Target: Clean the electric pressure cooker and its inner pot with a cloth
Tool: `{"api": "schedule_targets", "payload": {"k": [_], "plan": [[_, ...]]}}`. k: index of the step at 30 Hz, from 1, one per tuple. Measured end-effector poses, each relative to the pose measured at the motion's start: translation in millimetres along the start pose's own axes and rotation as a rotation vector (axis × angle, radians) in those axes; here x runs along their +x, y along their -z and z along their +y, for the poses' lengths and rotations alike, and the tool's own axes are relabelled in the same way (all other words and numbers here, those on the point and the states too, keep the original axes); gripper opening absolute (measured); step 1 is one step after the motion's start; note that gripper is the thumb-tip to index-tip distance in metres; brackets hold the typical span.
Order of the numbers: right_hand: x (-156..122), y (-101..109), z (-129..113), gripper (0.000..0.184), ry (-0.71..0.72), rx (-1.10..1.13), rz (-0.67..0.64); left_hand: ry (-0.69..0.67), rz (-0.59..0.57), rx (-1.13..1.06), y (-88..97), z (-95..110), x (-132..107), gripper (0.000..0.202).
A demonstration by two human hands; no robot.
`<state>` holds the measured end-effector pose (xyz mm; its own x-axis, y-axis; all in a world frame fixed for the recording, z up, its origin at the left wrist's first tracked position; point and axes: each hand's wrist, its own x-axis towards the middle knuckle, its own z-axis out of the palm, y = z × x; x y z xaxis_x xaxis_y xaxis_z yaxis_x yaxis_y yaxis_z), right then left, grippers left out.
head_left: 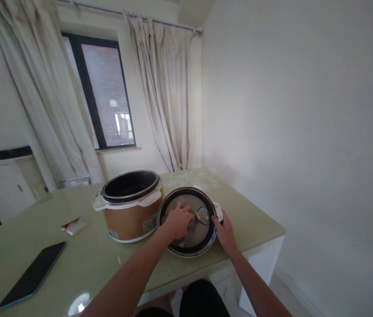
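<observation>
Right grip [225,231] holds lid [202,234]; cooker [125,222] and tablet [33,276] leftward.

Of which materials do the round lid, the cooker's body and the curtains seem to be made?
Round lid: dull grey inner face, probably metal by its faint sheen; black ring, perhaps rubber.
Cooker's body: smooth orange-brown, painted metal or plastic, I cannot tell.
Curtains: matte cloth, most likely, as they hang in soft folds.

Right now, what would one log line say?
left hand: on lid, inner face; right hand: holding lid edge; cooker: uncovered, beside lid
</observation>
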<state>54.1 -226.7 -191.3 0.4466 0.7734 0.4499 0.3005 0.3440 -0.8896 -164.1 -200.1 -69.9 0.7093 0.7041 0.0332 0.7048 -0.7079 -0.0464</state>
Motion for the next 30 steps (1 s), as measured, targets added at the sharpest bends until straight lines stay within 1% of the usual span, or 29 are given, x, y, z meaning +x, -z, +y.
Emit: {"api": "schedule_targets", "payload": {"k": [3,5,7,10,12,15,17,19,23,25,27,30], "plan": [[0.8,0.4,0.4,0.053,0.012,0.016,-0.016,-0.032,0.110,0.001,-11.5,20.3,5.8,0.039],[1.4,0.9,1.4,0.052,0.010,0.016,-0.019,-0.020,0.185,-0.010,-14.9,26.2,15.3,0.035],[1.7,1.4,2.5,0.052,0.012,0.017,-0.019,0.029,0.226,-0.020,-13.5,24.6,26.0,0.032],[1.3,1.9,2.9,0.052,0.016,0.019,-0.007,0.106,0.248,-0.041,-6.8,14.6,37.8,0.030],[0.8,1.8,2.3,0.052,0.010,0.022,-0.006,0.119,0.251,-0.050,-3.4,8.8,40.5,0.031],[0.3,1.3,1.2,0.051,-0.001,0.028,-0.014,0.131,0.255,-0.059,-2.8,4.3,38.4,0.032],[0.3,0.7,0.8,0.050,-0.006,0.034,-0.011,0.140,0.243,-0.072,-4.2,1.4,34.6,0.032],[0.4,0.3,0.3,0.050,-0.009,0.040,-0.008,0.102,0.190,-0.083,-4.7,-3.9,29.7,0.033],[-0.2,0.3,-1.5,0.052,-0.027,0.041,-0.001,-0.103,-0.010,-0.116,1.9,-20.6,20.1,0.038],[-0.9,0.4,-2.4,0.052,-0.034,0.044,0.000,-0.158,-0.071,-0.132,6.4,-27.3,17.1,0.040],[-1.6,0.3,-2.6,0.050,-0.029,0.045,0.004,-0.148,-0.079,-0.131,8.2,-28.9,15.4,0.041],[-2.0,-0.2,-2.2,0.048,-0.022,0.027,0.013,-0.096,-0.028,-0.107,1.8,-18.9,14.2,0.039]]}}
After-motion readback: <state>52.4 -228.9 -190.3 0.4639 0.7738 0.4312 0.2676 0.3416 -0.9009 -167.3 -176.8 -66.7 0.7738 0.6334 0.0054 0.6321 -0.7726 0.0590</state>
